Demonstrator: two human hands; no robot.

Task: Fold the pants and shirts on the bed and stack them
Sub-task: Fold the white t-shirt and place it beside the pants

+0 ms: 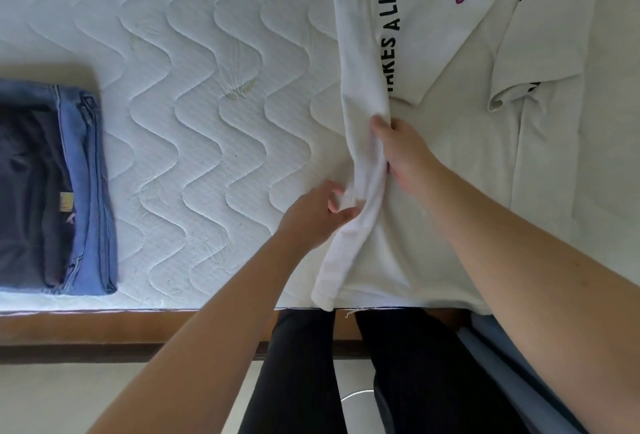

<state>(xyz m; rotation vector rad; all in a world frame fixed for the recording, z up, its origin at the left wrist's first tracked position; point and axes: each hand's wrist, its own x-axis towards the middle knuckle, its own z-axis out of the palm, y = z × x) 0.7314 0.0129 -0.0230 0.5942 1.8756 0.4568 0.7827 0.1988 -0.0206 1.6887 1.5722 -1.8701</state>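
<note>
Hands, left [313, 215] and right [403, 153], each grip white shirt's [433, 225] folded edge.

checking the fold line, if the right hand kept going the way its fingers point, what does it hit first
The right hand points up the white shirt; probably its folded sleeve with the small logo.

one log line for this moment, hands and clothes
left hand: pinches white shirt edge | right hand: grips fold | folded pants: stacked left
</note>
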